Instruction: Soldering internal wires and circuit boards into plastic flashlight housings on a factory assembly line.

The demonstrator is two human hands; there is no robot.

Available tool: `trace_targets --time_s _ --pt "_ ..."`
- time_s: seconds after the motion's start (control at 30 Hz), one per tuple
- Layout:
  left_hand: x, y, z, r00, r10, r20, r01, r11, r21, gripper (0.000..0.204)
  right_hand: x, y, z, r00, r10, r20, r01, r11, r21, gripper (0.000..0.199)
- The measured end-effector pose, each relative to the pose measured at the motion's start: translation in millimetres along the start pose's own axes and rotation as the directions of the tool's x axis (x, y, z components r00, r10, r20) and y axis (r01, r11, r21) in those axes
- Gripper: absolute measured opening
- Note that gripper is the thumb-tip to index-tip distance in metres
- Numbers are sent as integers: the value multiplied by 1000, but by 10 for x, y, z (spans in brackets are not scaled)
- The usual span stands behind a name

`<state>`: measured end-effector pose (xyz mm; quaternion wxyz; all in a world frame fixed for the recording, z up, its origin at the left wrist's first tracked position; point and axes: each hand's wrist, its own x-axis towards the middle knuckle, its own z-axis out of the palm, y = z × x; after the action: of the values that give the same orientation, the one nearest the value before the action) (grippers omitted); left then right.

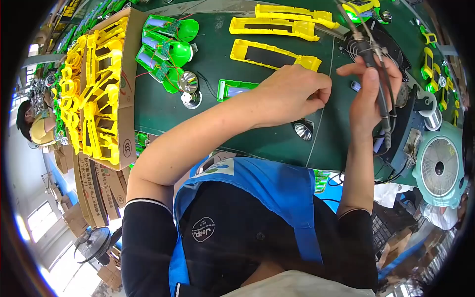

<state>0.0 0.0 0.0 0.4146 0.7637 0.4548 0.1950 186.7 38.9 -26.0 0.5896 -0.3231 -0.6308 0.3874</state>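
My left hand [292, 94] rests on the dark green workbench [237, 133] with its fingers pinched together; whatever is between them is hidden. My right hand [368, 94] is closed around the dark handle of a soldering iron [370, 57], whose cable runs down past the wrist. A small blue and white part [355, 85] lies between the two hands. Just behind the left hand lies a yellow plastic housing [274, 54]. A silver reflector cup [303, 129] sits below that hand.
More yellow housings [277, 24] lie at the back. Green lamp shells with circuit boards [166, 49], another reflector [188, 81] and a green and white part [232, 89] lie left. A cardboard box [128, 99] holds yellow parts. A teal fan [438, 168] and solder spool [433, 119] stand right. Another person [32, 126] sits far left.
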Motion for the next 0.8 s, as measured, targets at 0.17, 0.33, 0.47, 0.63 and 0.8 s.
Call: trace_targets --time_s 0.17,0.33,0.47,0.63,0.8 --pt "-77 -189 11 972 229 -44 -231 972 -37 13 -14 75 246 999 -4 44 1 998 69 31" --pt "-192 -100 -162 956 159 -247 -194 973 -124 11 65 272 404 987 -42 155 42 999 -1 29" --pt "-410 -179 -415 918 -214 -334 22 867 -498 6 -88 439 416 948 -27 318 69 990 -120 28" --pt "-649 -462 -358 869 -381 -316 174 833 -525 9 -388 228 103 951 -2 310 16 999 -43 28" --pt "-577 -499 -480 895 -409 -179 345 888 -303 6 -442 48 -152 954 68 292 -1 975 -223 27"
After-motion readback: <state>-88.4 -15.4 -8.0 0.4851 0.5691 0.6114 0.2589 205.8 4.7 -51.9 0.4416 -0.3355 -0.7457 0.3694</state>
